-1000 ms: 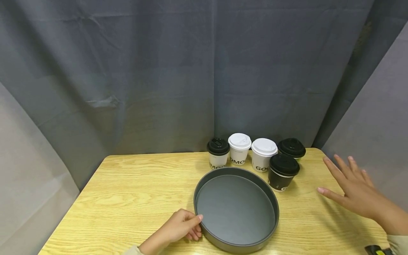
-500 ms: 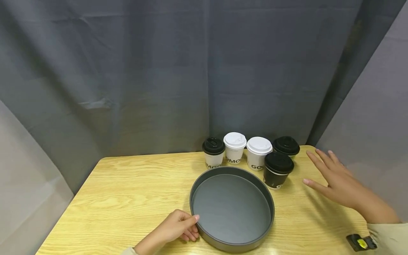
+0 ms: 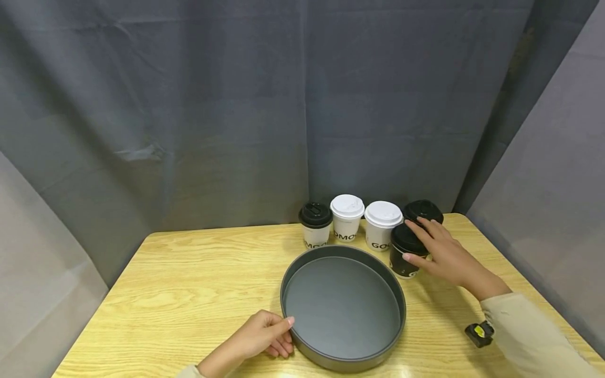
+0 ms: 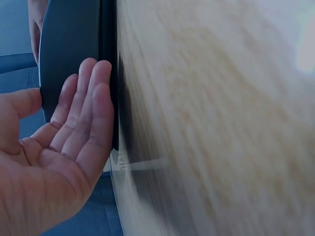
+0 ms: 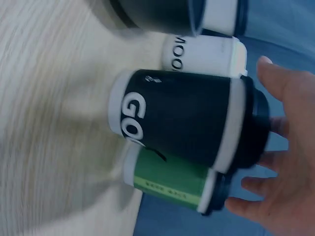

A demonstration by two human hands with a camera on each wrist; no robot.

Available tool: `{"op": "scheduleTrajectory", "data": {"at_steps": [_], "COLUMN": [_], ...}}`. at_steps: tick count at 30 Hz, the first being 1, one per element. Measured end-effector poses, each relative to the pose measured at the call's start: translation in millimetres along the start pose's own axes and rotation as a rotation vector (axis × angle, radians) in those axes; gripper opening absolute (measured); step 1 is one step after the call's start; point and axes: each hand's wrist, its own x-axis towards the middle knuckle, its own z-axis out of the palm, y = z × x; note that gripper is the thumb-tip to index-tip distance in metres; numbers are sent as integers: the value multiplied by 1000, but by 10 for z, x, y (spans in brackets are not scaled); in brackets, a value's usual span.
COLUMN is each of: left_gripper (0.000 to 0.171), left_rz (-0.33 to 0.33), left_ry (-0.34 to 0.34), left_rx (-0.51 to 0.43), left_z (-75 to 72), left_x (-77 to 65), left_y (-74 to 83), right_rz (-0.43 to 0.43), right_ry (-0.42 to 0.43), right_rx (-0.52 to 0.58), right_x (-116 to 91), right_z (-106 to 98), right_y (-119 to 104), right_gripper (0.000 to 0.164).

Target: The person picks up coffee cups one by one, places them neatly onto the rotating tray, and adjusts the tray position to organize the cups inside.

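In the head view a round dark grey cake pan (image 3: 342, 310) lies on the table. My left hand (image 3: 264, 333) pinches its left side, thumb over the rim and fingers along the outer wall (image 4: 74, 37). My right hand (image 3: 444, 257) is spread at the black paper cup (image 3: 400, 262) with a black lid, its fingers over the lid and its thumb beside the cup. The right wrist view has this hand (image 5: 290, 157) around the lid end, fingers apart. Behind, a green paper cup (image 5: 170, 177) with a black lid is partly hidden.
Two white-lidded cups (image 3: 347, 218) and a white cup with a black lid (image 3: 315, 226) stand in a row behind the pan. The wooden table (image 3: 189, 283) ends at a grey curtain (image 3: 236, 131), with pale panels at both sides.
My right hand has moved left from the table's right side to the black cup and now overlaps it. My left hand stays on the pan. The head view has shifted slightly.
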Motion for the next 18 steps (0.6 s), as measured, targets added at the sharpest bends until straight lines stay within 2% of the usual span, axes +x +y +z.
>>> {"op": "scheduleTrajectory", "data": {"at_steps": [6,13,18], "left_gripper": [47,48,49], "left_rz": [9,20,21], "left_ry": [-1,-10,-15], "left_rx": [15,28,17], "left_z": [-2,-9,-15], "left_x": [13,19,-5], "left_y": [-22,-16,-16], "right_rz": [10,12,28], "right_ry": [-17,41,43], "right_rx": [-20,3,38], "right_x": [85,117,134], "right_z": [126,204,221], "right_y": [-28,-28,-47], "right_gripper": [75,72,72]}}
